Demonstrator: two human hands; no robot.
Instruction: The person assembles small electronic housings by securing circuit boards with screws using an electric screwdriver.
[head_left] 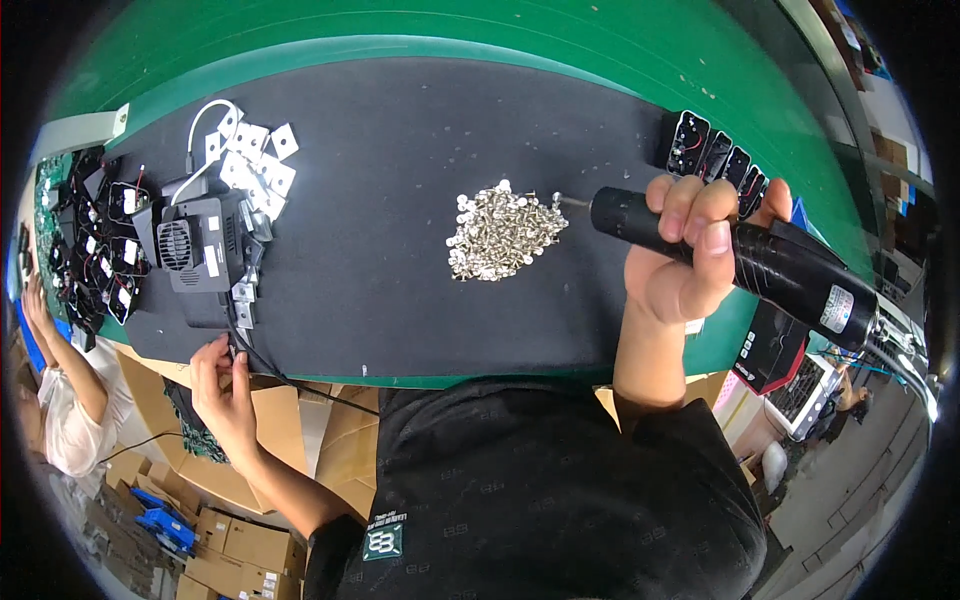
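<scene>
My right hand (690,250) is wrapped around a black electric screwdriver (790,280), raised above the right side of the mat. Its thin bit reaches left to the edge of a pile of small silver screws (503,232), and a screw (556,197) shows at the tip. At the near left edge of the mat, my left hand (222,393) has thumb and fingers closed around a black cable (245,345). This cable runs from a small black fan-like device (200,245) just beyond that hand. Exactly how the fingers grip it is partly hidden.
White square pieces (258,165) and a white cable (190,140) lie by the device. Black housings with wires (100,240) crowd the far left; more black housings (690,143) stand at right. A co-worker's arm (70,350) shows at left, above cardboard boxes (245,545).
</scene>
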